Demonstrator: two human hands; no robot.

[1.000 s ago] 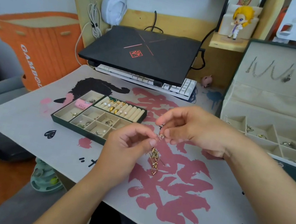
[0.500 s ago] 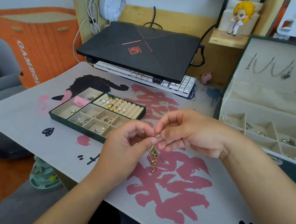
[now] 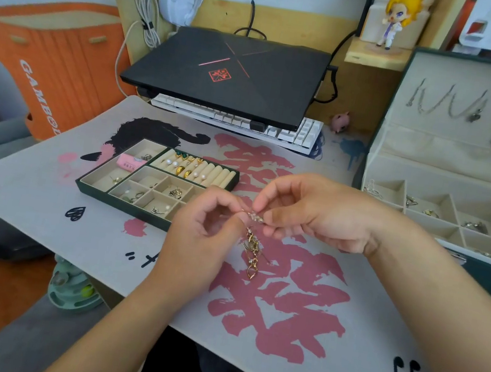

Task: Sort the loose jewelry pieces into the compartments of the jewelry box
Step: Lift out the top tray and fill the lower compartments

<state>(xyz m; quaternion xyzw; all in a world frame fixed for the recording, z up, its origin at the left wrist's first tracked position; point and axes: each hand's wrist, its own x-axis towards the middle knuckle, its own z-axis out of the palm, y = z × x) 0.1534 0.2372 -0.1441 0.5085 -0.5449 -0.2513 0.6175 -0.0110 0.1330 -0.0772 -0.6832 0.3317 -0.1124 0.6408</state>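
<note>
A tangled cluster of gold jewelry pieces (image 3: 251, 252) dangles above the desk mat, at the middle of the head view. My left hand (image 3: 200, 236) pinches its top from the left. My right hand (image 3: 314, 212) pinches a small silvery piece (image 3: 254, 217) at the same spot from the right. A dark green jewelry tray (image 3: 89, 188) lies to the left, its compartments holding rings, pearls and small earrings. The open jewelry box (image 3: 379, 162) stands at the right, with necklaces hung in its lid and several pieces in its compartments.
A closed black laptop (image 3: 223, 73) sits on a white keyboard (image 3: 297, 134) at the back. The printed desk mat (image 3: 280, 320) covers the desk. An orange bin (image 3: 49, 58) stands at the left. A pink eraser-like block (image 3: 130, 162) lies in the tray.
Both hands stay together at the jewelry cluster; the fingers shifted slightly around its top. The view has drifted a little.
</note>
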